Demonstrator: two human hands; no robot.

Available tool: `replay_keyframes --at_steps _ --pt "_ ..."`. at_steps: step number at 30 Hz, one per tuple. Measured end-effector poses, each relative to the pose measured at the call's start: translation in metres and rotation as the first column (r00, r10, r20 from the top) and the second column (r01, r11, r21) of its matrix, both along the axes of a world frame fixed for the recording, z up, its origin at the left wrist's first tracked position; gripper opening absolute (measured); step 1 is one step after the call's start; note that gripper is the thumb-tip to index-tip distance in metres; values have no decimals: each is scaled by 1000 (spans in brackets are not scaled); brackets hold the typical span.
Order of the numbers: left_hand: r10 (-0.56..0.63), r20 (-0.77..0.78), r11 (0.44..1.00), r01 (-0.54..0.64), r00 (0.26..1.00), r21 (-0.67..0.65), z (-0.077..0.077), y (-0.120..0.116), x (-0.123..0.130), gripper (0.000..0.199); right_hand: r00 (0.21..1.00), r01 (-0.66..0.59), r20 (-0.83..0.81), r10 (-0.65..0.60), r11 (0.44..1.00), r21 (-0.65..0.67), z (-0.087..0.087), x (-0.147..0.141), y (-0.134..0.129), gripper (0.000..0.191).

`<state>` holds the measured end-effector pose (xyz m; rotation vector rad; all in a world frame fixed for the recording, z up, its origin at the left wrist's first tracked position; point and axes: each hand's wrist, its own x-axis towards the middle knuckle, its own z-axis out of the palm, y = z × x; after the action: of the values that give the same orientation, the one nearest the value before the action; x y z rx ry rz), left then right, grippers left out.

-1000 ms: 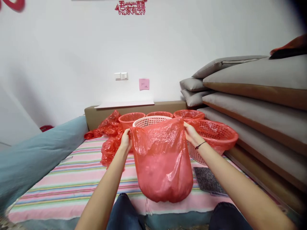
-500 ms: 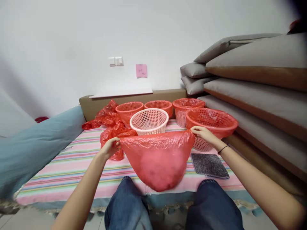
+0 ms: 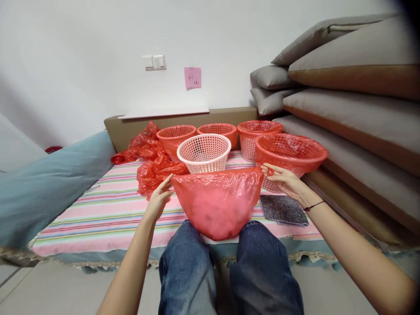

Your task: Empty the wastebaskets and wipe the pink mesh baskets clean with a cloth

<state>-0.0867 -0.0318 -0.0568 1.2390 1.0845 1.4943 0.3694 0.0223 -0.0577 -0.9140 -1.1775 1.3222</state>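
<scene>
A thin red plastic bag (image 3: 216,203) is stretched out in front of my knees, its top edge nearly level and its lower part bulging round. A paler pink patch shows through it; what makes it I cannot tell. At the bag's left corner, my left hand (image 3: 159,197) grips the edge between its fingertips. My right hand (image 3: 285,180) pinches the right corner, with some fingers stretched out. Just behind the bag stands an unlined pale pink plastic basket (image 3: 205,167). A larger basket lined with red plastic (image 3: 290,164) is beyond my right hand.
Several more red-lined baskets (image 3: 177,142) stand along the back. Crumpled red bags (image 3: 147,146) lie at left on the striped cloth (image 3: 108,205). A dark grey cloth (image 3: 284,210) lies at right, beside stacked grey cushions (image 3: 354,111). A blue bolster (image 3: 65,188) borders the left.
The camera view has tilted down, so the surroundings sit higher. The bag's top edge has become narrower as my left hand moved inward, and the bag is now closer above my knees.
</scene>
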Motion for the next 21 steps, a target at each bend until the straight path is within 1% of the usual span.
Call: replay_keyframes --at_steps 1,2,3,4,5,6,7,8,9,10,11,12,13,15,16,17,18,19,20,21 --pt "93 -213 995 -83 973 57 1 0 -3 59 996 39 77 -42 998 49 1 0 -2 51" --pt "200 -403 978 -155 893 141 3 0 -7 52 981 82 169 -100 991 110 2 0 -3 49" --pt "296 -553 953 -199 779 230 5 1 -9 43 946 124 275 -172 975 185 4 -1 -3 44" --pt "371 -661 927 -217 652 307 7 2 -12 36 889 149 386 -248 952 269 6 -1 -3 37" --pt "413 -739 910 -211 533 356 10 3 -14 31 813 152 485 -322 921 357 9 -1 -3 32" --pt "421 -796 907 -188 435 377 13 3 -15 28 734 136 556 -390 886 444 11 -1 -2 27" --pt "411 -836 912 -157 364 379 16 4 -17 28 671 101 594 -444 848 521 14 0 -2 25" --pt "394 -862 919 -119 319 376 20 4 -20 28 637 58 607 -475 815 577 16 0 -3 25" --pt "379 -877 924 -74 296 375 23 4 -22 28 631 22 609 -480 797 604 18 1 -4 26" --pt "365 -883 927 -25 294 375 25 4 -25 27 646 -1 610 -459 798 602 19 2 -6 27" --pt "344 -884 930 19 316 368 28 3 -28 27 672 -10 612 -418 821 571 20 3 -9 28" --pt "295 -885 940 58 361 337 30 1 -30 27 702 -11 616 -358 859 512 20 3 -12 29" --pt "212 -879 957 90 427 275 31 -1 -33 28 737 -7 611 -288 901 433 20 4 -16 30" --pt "-42 -811 988 146 583 54 33 -7 -35 30 815 -4 561 -145 967 256 17 5 -23 30" --pt "-172 -736 982 177 654 -71 33 -11 -35 31 859 -8 506 -79 986 167 15 7 -26 29" --pt "-276 -636 961 211 720 -178 31 -16 -35 33 902 -18 431 -18 997 77 13 9 -29 28" --pt "-346 -517 935 243 783 -258 29 -20 -33 35 937 -41 348 44 999 -15 10 11 -31 26" --pt "-381 -383 911 270 842 -313 26 -24 -30 37 958 -77 267 102 992 -102 7 14 -32 23" --pt "-390 -240 888 294 889 -354 22 -28 -27 40 968 -118 198 154 976 -181 4 17 -32 20" --pt "-371 -95 869 310 924 -386 17 -31 -24 41 970 -157 142 196 957 -243 0 20 -33 16"
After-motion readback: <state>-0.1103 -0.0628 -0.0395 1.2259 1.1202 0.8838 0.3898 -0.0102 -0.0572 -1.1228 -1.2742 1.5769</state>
